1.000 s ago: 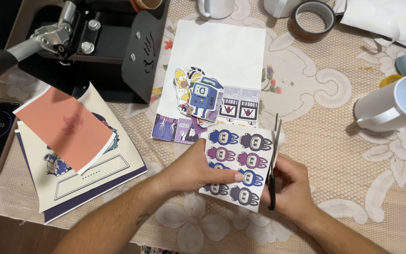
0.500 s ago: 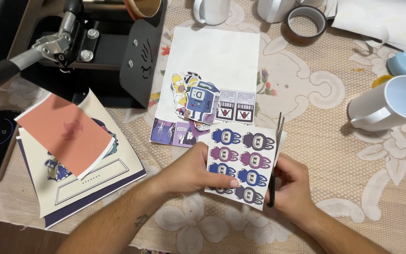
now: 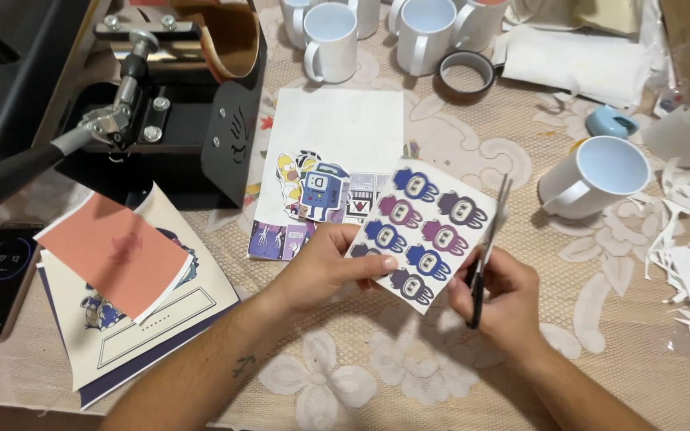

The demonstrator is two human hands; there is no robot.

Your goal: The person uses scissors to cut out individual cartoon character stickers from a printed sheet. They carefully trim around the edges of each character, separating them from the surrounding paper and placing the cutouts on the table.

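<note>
Left hand [image 3: 325, 267] holds sticker sheet [image 3: 425, 233] — right hand [image 3: 501, 299] (scissors [image 3: 485, 251]) cuts.

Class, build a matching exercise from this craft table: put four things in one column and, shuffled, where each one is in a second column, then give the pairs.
Things:
1. black-handled scissors
2. printed sheet of purple and blue cartoon stickers
3. salmon-pink paper square
4. dark ring of tape

Places:
A. on the stack of booklets
B. in the left hand
C. beside the upright white mugs
D. in the right hand

Pairs: 1-D, 2-B, 3-A, 4-C
</note>
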